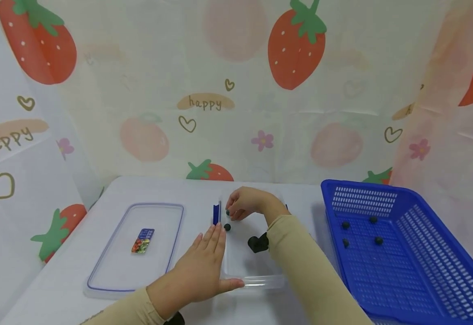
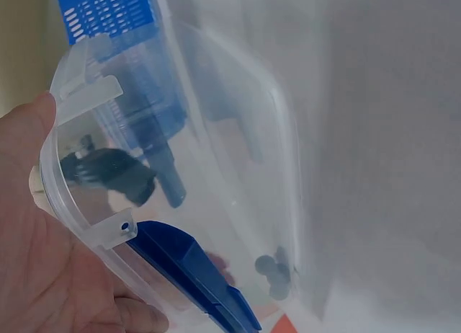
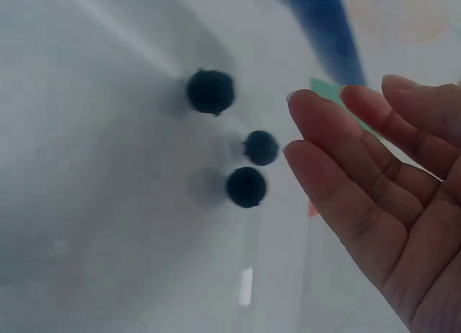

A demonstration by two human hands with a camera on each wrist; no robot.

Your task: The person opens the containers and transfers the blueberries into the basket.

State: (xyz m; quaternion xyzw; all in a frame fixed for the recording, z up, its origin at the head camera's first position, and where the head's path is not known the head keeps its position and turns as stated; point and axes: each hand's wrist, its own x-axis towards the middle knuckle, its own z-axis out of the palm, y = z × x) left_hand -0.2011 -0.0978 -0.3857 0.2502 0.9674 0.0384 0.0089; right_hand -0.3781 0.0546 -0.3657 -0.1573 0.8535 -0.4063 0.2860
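A clear plastic box (image 1: pixel 256 282) with blue side clips stands mid-table. Along its left rim lie the straight fingers of my left hand (image 1: pixel 197 266), thumb stretched over the front edge; the left wrist view has this hand (image 2: pixel 36 254) against the box wall, near a blue clip (image 2: pixel 184 264). Inside the box, my right hand (image 1: pixel 248 203) hovers by small dark balls (image 1: pixel 227 227). The right wrist view shows the right hand (image 3: pixel 389 181) with fingers parted and nothing held, just beside a cluster: a larger ball (image 3: pixel 210 91), a small one (image 3: pixel 261 148) and another (image 3: pixel 246 187).
On the left lies a clear lid (image 1: pixel 110 266) with a blue seal and a colourful label (image 1: pixel 142 240). A blue perforated basket (image 1: pixel 415 280) on the right holds several dark balls (image 1: pixel 378 240). Behind the table hangs a strawberry-print sheet (image 1: pixel 236 144).
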